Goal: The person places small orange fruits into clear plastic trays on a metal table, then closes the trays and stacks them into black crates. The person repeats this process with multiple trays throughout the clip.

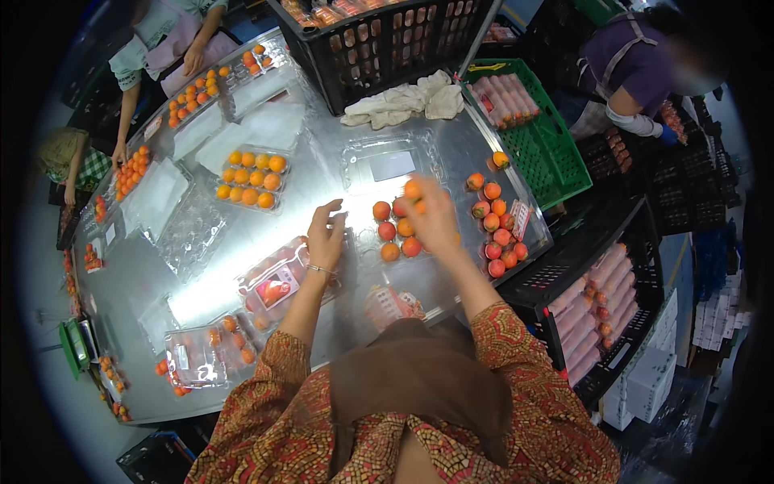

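My right hand [433, 215] is over a clear plastic clamshell tray [370, 257], its fingers around an orange fruit [413, 189], probably a persimmon. Rows of red and orange fruits [387, 230] sit in the tray's near part, some hidden under my hand. Behind them lies the clear lid [355, 162] with a pale rectangle [393, 166] on it. Left of the tray, my left hand [326, 235] hovers with fingers apart and nothing in it. Below its wrist lies a closed, filled clamshell pack [251, 297] with a printed label [278, 287]. Loose fruits [492, 221] lie to the right.
A black crate [387, 54] and a white cloth [405, 103] stand at the table's back. Right are a green crate [538, 154] and a black crate of packs [650, 278]. Another filled tray [251, 179] sits left. Co-workers [163, 42] work around the metal table [145, 399].
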Tool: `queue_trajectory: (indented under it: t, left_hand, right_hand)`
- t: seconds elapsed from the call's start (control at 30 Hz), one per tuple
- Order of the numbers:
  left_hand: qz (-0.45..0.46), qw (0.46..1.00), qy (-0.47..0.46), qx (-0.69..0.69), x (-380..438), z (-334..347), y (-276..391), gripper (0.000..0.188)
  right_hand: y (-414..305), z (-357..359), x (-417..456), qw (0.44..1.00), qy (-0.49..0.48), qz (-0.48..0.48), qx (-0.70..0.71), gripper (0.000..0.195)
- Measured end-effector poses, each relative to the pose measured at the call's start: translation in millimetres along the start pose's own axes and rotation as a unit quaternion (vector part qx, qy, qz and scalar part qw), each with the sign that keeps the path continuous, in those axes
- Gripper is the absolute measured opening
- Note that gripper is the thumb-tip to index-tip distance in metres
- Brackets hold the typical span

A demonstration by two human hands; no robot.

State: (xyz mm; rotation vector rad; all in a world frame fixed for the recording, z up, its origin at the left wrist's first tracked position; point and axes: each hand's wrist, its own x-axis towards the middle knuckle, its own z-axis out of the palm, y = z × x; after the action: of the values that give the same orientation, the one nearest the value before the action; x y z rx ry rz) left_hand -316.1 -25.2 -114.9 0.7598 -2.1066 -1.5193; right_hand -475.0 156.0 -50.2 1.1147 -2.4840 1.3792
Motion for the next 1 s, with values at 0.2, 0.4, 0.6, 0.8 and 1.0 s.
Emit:
queue_trajectory:
  t: [0.2, 0.4, 0.6, 0.8, 1.0]
  left_hand:
    - [-0.036, 0.994, -0.069, -0.077, 11.8, 9.1, 7.1, 0.030]
    - [0.056, 0.993, -0.096, 0.048, 15.7, 8.2, 4.6, 0.038]
    - [0.201, 0.951, -0.116, 0.206, 19.0, 9.6, 19.0, 0.040]
    - [0.190, 0.956, -0.088, 0.208, 21.4, 11.2, 8.7, 0.036]
    - [0.233, 0.942, -0.113, 0.216, 29.0, 2.3, 4.0, 0.046]
  right_hand:
    - [-42.6, 42.3, -17.7, 0.982, -0.166, 0.062, -0.059, 0.055]
    - [-22.2, 26.2, -45.6, 0.819, -0.089, 0.355, 0.443, 0.038]
    - [-38.4, 18.9, -59.9, 0.954, -0.118, 0.211, 0.180, 0.040]
    - [-51.4, 45.6, -54.5, 0.985, -0.163, -0.018, -0.053, 0.044]
    - [-40.9, 54.8, -49.7, 0.957, -0.217, -0.090, -0.168, 0.031]
